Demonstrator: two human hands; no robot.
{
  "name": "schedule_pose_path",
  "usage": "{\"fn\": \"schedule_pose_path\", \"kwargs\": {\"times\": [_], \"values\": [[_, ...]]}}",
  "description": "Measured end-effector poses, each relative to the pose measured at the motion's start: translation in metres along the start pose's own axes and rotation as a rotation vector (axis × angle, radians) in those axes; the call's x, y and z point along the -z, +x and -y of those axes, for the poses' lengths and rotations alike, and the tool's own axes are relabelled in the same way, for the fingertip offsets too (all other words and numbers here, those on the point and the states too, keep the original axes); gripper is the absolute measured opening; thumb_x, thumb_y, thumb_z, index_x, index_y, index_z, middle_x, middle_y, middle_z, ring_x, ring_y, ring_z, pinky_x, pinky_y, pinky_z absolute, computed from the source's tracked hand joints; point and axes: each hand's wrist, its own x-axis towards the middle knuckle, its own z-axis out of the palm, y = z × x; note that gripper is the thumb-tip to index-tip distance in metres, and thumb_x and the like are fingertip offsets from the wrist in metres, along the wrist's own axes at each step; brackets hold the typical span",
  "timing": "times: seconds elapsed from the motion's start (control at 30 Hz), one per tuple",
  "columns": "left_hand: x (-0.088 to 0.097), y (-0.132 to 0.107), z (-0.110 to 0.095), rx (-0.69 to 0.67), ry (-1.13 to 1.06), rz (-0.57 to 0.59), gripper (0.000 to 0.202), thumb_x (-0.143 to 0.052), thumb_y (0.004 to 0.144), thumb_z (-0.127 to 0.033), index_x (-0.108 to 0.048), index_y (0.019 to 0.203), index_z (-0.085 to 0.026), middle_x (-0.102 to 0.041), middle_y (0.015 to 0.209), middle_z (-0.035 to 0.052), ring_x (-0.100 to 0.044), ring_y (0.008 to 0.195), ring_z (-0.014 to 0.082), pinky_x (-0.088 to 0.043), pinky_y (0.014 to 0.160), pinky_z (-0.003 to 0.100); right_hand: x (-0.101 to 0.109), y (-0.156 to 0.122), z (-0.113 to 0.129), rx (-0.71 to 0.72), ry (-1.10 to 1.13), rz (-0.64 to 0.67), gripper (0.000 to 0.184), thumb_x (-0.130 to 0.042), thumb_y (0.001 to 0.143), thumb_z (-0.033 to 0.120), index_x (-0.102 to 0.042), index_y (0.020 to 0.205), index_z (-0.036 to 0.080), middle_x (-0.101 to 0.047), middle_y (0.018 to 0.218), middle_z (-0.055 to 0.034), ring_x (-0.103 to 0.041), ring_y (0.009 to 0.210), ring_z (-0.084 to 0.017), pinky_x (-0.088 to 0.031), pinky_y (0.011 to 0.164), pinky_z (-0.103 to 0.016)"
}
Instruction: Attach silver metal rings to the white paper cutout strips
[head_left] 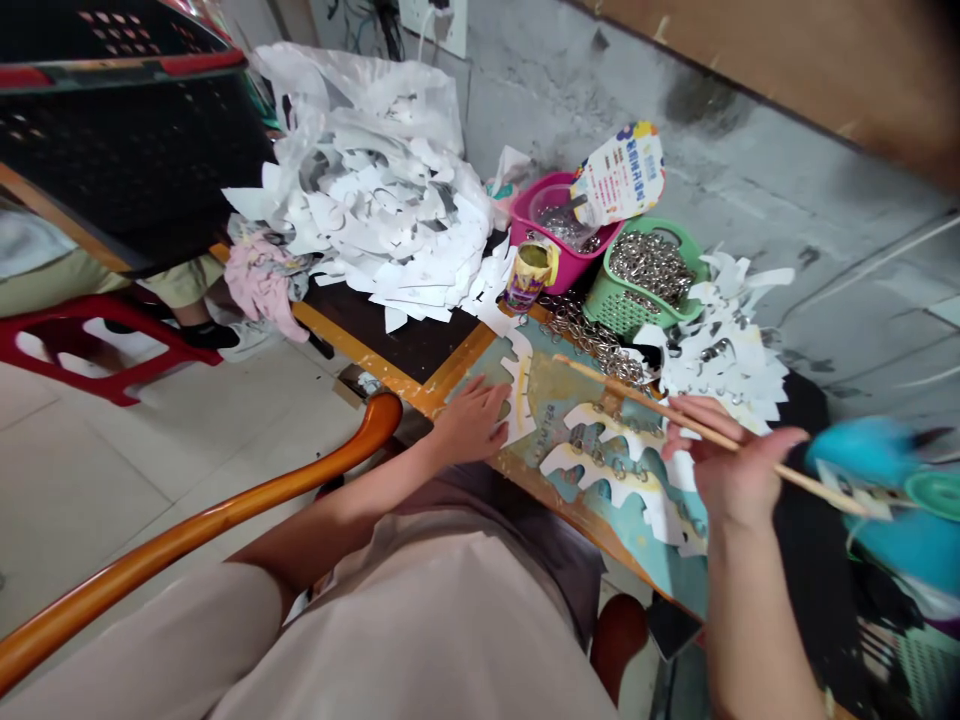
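My left hand (474, 418) lies with its fingers stretched out at the edge of a scalloped white cutout (522, 385) on the table. A yellowish smear runs along that cutout. Gripped in my right hand (731, 465) is a long thin wooden stick (637, 396), its far tip pointing left above the tabletop, a little right of the cutout. Below the stick lie more white cutouts (600, 470) with metal rings along them and yellowish smears. A small open can (529, 275) with a yellowish rim stands behind the cutout.
A plastic bag heaped with white cutouts (405, 210) sits at the back left. Along the wall stand a pink basket (570, 260) and a green basket (600, 305) of metal rings. Loose rings (592, 335) lie before them. A wooden chair arm (300, 505) curves at my left.
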Motion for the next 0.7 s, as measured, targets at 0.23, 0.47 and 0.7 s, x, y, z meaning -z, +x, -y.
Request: {"fn": "schedule_pose_path", "kwargs": {"times": [0.23, 0.47, 0.7], "values": [[0.004, 0.0, -0.001, 0.012, -0.014, 0.031, 0.05, -0.053, 0.082, -0.022, -0.04, 0.13, -0.017, -0.068, 0.118, 0.0129, -0.065, 0.113, 0.0281, -0.031, 0.118, 0.054, -0.032, 0.064, -0.032, -0.123, 0.132, 0.025, 0.073, -0.045, 0.072, 0.089, -0.066, 0.094, 0.023, -0.067, 0.098, -0.0036, -0.063, 0.063, -0.014, -0.045, 0.036, -0.019], [0.002, -0.002, 0.0, 0.008, -0.016, 0.01, 0.048, -0.052, 0.083, -0.022, -0.042, 0.129, -0.016, -0.068, 0.119, 0.0129, -0.065, 0.114, 0.0273, -0.032, 0.119, 0.053, -0.024, 0.073, -0.043, -0.156, 0.213, -0.132, 0.031, -0.082, 0.071, 0.04, -0.061, 0.078, 0.019, -0.041, 0.045, 0.0108, -0.03, 0.035, -0.004, -0.026, 0.029, -0.01], [-0.001, -0.003, 0.001, 0.005, -0.018, -0.009, 0.046, -0.051, 0.084, -0.022, -0.043, 0.128, -0.016, -0.068, 0.119, 0.0128, -0.064, 0.114, 0.0263, -0.033, 0.118, 0.053, -0.026, 0.069, -0.059, -0.237, 0.182, -0.159, 0.029, -0.082, 0.068, 0.035, -0.059, 0.066, 0.018, -0.059, 0.049, 0.0038, -0.043, 0.034, -0.005, -0.032, 0.029, -0.012]]}}
